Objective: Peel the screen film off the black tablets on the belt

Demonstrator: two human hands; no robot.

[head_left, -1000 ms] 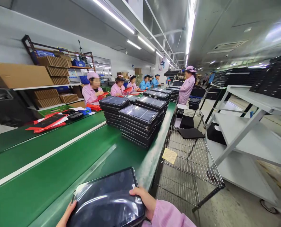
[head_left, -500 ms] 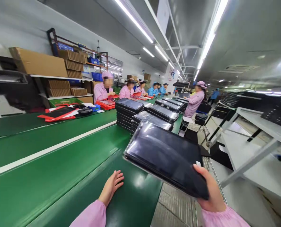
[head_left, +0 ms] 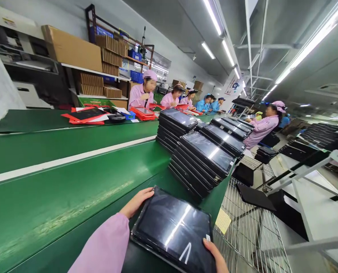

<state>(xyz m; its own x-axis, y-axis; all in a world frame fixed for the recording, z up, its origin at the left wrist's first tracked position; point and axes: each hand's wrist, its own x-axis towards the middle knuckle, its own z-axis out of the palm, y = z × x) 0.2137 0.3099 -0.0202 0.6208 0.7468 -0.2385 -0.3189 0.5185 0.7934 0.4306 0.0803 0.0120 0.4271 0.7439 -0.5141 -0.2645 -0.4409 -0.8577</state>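
Observation:
A black tablet (head_left: 176,229) with a glossy screen, in what looks like clear film, is low in front of me over the green bench. My left hand (head_left: 137,203) grips its far left corner, fingers mostly hidden behind the edge. At the right edge, the thumb of my right hand (head_left: 216,256) presses beside a small white label, and the rest of that hand is out of sight or underneath. Just beyond stands a stack of similar tablets (head_left: 205,155), with another stack (head_left: 176,129) to its left.
The green conveyor belt (head_left: 72,185) runs along my left. Across it lie red sleeves (head_left: 86,114) near seated co-workers (head_left: 143,93). Right of the bench are a wire rack (head_left: 243,227) with black panels and a white metal frame (head_left: 322,204). A co-worker in pink (head_left: 265,125) stands farther off.
The tablet has come down and nearer to me. My left hand, open and apart before, now holds its left corner. The view has turned left and tilted.

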